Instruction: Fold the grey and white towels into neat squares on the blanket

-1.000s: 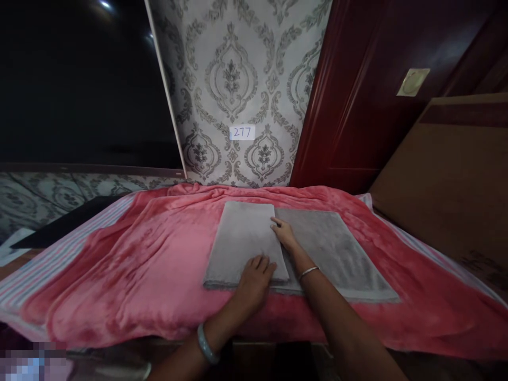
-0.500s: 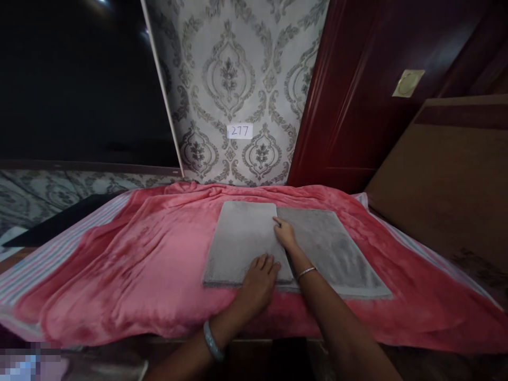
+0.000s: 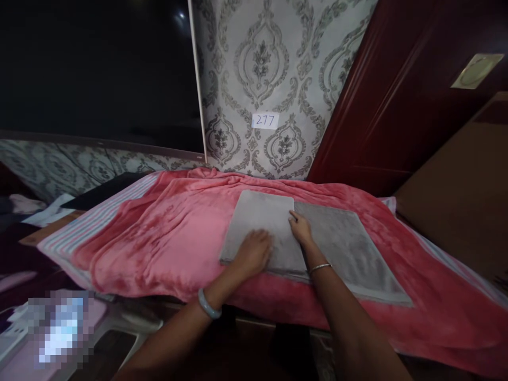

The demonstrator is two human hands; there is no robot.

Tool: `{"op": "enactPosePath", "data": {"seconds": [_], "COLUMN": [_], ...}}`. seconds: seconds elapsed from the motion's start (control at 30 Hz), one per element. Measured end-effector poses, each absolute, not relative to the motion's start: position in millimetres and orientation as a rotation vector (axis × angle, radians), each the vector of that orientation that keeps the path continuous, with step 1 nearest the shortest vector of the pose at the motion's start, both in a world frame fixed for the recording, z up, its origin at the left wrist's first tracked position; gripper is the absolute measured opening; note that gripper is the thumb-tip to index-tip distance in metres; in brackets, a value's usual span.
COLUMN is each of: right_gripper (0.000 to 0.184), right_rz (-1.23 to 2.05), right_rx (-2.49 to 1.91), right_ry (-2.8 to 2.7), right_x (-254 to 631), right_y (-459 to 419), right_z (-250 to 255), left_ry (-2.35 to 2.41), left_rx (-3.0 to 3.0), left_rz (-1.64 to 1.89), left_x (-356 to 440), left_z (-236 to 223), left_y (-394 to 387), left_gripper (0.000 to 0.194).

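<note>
Smoothing grey cloth (image 3: 345, 241), seemingly; left hand (image 3: 253, 252) open on top, right hand (image 3: 301, 229) at upper layer's edge, pinch unclear. Next move needs layers kept flat.

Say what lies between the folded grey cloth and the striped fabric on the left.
Only the rumpled pink blanket, as the head view shows.

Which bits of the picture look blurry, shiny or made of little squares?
Head view: the left hand is smeared, probably moving; a white glare spot shines on the black screen; blocky squares hide something low on the left; the light is dim.
</note>
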State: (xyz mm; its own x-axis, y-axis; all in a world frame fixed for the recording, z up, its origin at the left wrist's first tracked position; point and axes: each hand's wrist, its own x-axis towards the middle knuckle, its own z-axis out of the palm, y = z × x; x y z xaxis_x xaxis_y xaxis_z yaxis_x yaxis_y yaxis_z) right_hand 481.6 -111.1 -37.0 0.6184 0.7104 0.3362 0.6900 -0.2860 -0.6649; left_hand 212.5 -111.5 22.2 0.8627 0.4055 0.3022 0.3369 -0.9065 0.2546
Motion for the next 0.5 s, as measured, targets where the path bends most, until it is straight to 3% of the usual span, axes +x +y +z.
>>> {"op": "enactPosePath", "data": {"seconds": [0.17,0.5], "right_gripper": [0.049,0.052], "right_rz": [0.026,-0.006], "right_rx": [-2.066,-2.221], "right_ry": [-1.118,-1.180], "right_x": [478,465], "right_y": [-112,-117], "right_z": [-35,-7], "left_ry": [0.900,0.886], "left_rx": [2.898,2.956], "left_rz": [0.366,0.347], "left_x": [191,188], "left_z": [10,-10], "left_y": [-82,-83], "left_gripper": [0.062,0.060]}}
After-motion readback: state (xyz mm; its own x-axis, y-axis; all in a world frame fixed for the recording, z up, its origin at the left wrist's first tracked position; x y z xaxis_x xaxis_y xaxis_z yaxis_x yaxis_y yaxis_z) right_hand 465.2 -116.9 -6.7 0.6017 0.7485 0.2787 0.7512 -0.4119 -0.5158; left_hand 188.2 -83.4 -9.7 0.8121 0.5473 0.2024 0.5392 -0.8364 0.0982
